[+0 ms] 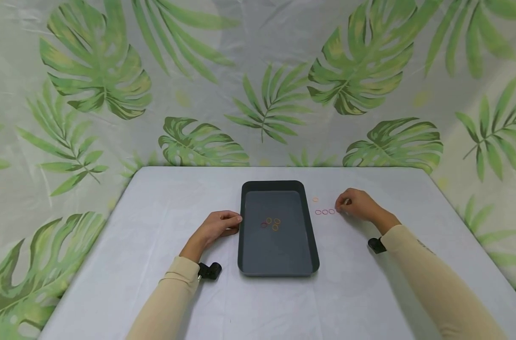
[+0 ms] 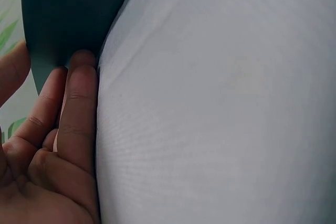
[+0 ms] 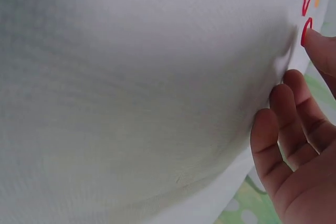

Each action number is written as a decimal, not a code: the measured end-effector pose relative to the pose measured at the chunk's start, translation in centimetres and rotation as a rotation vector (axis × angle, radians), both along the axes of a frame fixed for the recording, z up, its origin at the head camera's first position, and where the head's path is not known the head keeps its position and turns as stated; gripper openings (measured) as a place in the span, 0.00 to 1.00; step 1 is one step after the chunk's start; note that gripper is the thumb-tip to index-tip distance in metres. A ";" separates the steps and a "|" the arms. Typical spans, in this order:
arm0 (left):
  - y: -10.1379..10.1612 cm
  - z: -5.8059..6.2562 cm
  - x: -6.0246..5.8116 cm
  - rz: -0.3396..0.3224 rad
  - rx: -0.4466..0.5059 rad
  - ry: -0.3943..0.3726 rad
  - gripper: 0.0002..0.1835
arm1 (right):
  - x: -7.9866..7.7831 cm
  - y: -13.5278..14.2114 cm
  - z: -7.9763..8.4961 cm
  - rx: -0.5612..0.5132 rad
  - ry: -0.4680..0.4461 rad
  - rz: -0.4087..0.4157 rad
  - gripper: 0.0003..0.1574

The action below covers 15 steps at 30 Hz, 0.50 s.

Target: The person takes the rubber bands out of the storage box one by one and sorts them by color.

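Note:
A dark grey rectangular tray lies on the white table. My left hand is at its left side, with thumb near the rim and nearly straight fingers against the outer wall. In the tray lie a red rubber band and three orange ones, including one rubber band. Right of the tray, three red rubber bands form a row, below an orange rubber band. My right hand is at the row's right end, its thumb touching the nearest red band, other fingers loosely bent.
The white-covered table spreads around the tray on all sides. Behind it hangs a leaf-patterned cloth. Small black cameras are strapped at both wrists, the left camera close to the tabletop.

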<state>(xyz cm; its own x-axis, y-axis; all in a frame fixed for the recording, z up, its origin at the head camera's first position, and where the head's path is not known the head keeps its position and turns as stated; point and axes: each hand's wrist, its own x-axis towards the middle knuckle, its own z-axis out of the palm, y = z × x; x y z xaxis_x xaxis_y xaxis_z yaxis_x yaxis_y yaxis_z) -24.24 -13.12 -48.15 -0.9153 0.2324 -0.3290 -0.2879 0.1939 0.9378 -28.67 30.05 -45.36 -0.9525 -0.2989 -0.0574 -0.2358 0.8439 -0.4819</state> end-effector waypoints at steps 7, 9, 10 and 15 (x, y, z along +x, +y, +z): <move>0.0 -0.2 0.0 -0.006 -0.001 0.005 0.17 | 0.1 -0.1 -0.2 0.000 0.025 0.008 0.05; 0.0 -0.2 -0.1 -0.005 0.001 0.003 0.17 | 0.1 -0.1 -0.3 -0.002 0.026 0.005 0.05; 0.0 -0.2 -0.1 -0.001 0.004 0.001 0.17 | 0.1 -0.1 -0.3 -0.004 0.025 0.003 0.05; 0.0 -0.1 -0.1 -0.004 0.001 -0.003 0.17 | 0.1 0.0 -0.4 -0.009 0.031 -0.002 0.05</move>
